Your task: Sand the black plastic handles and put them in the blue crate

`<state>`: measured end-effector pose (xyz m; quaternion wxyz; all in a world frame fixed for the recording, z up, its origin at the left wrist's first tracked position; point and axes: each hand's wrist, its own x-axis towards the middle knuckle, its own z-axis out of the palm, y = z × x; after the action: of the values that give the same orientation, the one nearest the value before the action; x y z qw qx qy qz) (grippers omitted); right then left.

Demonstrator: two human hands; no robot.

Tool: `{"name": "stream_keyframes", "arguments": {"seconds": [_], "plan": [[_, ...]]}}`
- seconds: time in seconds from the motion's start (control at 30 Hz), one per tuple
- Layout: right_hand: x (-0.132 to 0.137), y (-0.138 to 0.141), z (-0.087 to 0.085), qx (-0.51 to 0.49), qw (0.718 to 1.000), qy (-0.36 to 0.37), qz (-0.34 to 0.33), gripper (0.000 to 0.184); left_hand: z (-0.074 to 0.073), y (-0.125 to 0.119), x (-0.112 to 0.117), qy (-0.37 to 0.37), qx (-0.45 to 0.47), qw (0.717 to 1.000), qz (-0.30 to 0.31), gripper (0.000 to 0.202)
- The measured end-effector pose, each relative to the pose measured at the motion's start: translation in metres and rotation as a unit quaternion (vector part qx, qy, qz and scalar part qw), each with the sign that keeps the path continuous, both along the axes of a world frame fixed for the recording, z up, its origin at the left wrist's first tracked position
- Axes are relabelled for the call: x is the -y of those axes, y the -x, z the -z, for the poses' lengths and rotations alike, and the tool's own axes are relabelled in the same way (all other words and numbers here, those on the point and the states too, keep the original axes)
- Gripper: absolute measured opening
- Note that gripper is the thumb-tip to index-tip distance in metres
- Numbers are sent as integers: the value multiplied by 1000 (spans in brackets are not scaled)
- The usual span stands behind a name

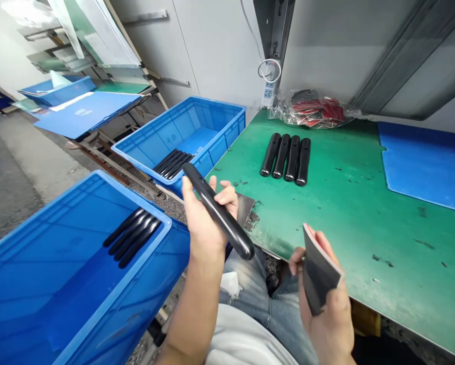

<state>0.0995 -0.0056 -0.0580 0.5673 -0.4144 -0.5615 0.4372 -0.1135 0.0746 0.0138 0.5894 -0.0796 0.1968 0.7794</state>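
My left hand [208,223] is closed around a glossy black handle-shaped tube [223,217], tilted with its rounded end toward me. In my right hand [336,314] is a bent sheet of sandpaper [318,276], dark grey on one face with some red behind its upper edge. The two hands are apart, near the front edge of the green table [349,213]. Several similar black tubes [286,157] lie side by side on the table beyond my hands. By my left hand, a small grey flat piece [245,209] rests at the table's edge among dark crumbs.
At the left, a near blue bin [98,177] and a farther blue bin [216,104] hold more black tubes. A plastic bag of red and grey sheets [316,111] lies at the back, beside a power strip [268,88]. A blue sheet [428,165] covers the table's right side.
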Motion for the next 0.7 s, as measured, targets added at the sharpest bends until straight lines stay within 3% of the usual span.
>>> {"name": "stream_keyframes", "arguments": {"seconds": [0.07,0.13,0.2,0.37,0.5,0.57,0.67,0.7], "plan": [[2,12,3,-113,990,84,-24,63,-6,0,1,-21,13,998,-64,45],[2,22,1,-190,973,130,-29,58,-12,-4,-1,-31,11,996,-81,37],[-2,29,-3,-234,957,166,-42,51,-14,-10,-1,-39,27,998,-49,26],[-11,40,-13,-247,945,193,-90,64,-16,-26,9,-20,74,997,33,28],[-11,52,-25,-168,978,114,-44,77,-17,-35,15,-21,32,998,54,38],[-7,55,-26,-106,994,35,18,82,-19,-39,16,-12,31,998,51,42],[0,51,-13,16,982,-116,150,64,-22,-43,17,4,68,996,63,43],[1,47,-5,56,977,-146,142,55,-22,-45,17,10,78,995,67,43]]}}
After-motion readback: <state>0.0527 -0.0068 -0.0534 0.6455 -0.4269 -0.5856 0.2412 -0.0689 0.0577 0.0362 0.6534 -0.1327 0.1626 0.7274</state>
